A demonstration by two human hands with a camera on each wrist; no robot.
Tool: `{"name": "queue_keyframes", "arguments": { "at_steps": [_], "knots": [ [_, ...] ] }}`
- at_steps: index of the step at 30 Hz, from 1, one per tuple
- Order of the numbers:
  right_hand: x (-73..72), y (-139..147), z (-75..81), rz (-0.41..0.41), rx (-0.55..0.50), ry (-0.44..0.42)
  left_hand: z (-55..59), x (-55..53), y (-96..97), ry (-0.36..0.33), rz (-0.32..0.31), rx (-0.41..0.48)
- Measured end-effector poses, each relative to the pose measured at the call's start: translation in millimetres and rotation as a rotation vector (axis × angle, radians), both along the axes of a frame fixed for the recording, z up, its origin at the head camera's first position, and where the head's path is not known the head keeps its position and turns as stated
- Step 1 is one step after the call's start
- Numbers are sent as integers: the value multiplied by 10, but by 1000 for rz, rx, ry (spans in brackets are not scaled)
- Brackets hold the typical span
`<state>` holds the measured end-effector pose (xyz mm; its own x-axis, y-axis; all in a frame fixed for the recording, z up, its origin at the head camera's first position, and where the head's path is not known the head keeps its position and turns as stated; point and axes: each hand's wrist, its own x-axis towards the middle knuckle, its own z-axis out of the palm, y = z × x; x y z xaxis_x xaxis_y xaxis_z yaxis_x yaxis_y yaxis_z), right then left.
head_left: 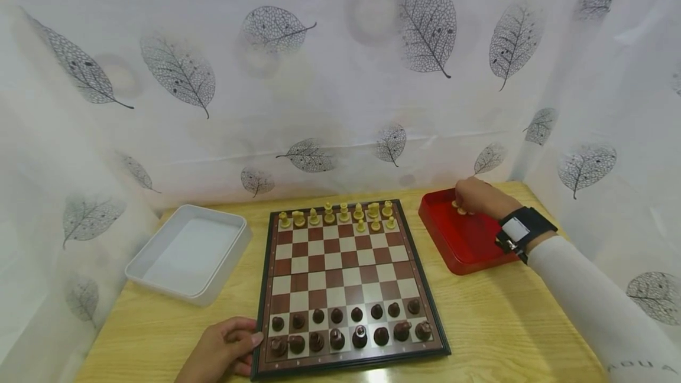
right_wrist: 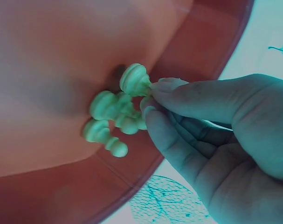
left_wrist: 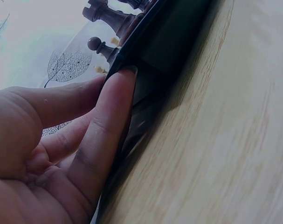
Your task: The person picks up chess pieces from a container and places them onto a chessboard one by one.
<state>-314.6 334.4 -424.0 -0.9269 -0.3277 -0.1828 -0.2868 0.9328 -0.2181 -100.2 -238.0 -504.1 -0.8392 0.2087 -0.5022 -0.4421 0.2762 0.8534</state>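
Your left hand point(head_left: 218, 350): grips the chessboard point(head_left: 343, 279) by its left edge, at the near corner. Your right hand point(head_left: 481, 197): pinches one cream pawn point(right_wrist: 134, 80) between thumb and finger, at the far end of the red tray point(head_left: 473, 238); loose cream pawns point(right_wrist: 103, 106) lie just beside it, their exact count unclear. Chessboard, centre of your table point(head_left: 298, 371): two full rows of dark chessmen point(head_left: 337, 315) nearest you; eight cream back-rank pieces point(head_left: 329, 215) and three cream pawns on its far side, at right. White tray point(head_left: 191, 247): to the board's left.
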Motion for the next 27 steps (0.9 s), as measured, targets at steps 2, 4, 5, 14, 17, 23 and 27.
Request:
{"name": "queue_keyframes", "arguments": {
  "at_steps": [2, 4, 5, 14, 17, 23, 27],
  "knots": [
    [21, -12, 46, 0, 0, 10, -2, 2, -3, -6, 1, 5],
    [48, -36, 111, 18, 5, 33, -7, 2, -7, -8, 1, 8],
    [61, -53, 147, 35, 8, 53, -7, 2, -8, -8, 0, 9],
    [151, -185, 376, 65, 24, 146, -5, -5, -18, 7, -7, 14],
    [179, -248, 438, 70, 14, 170, -7, -9, -18, 12, -15, 14],
    [234, -448, 565, 79, 0, 190, -20, -24, -19, 16, -14, 3],
    [252, -621, 621, 77, -27, 182, -14, -22, -13, 29, -21, 17]
  ]
}}
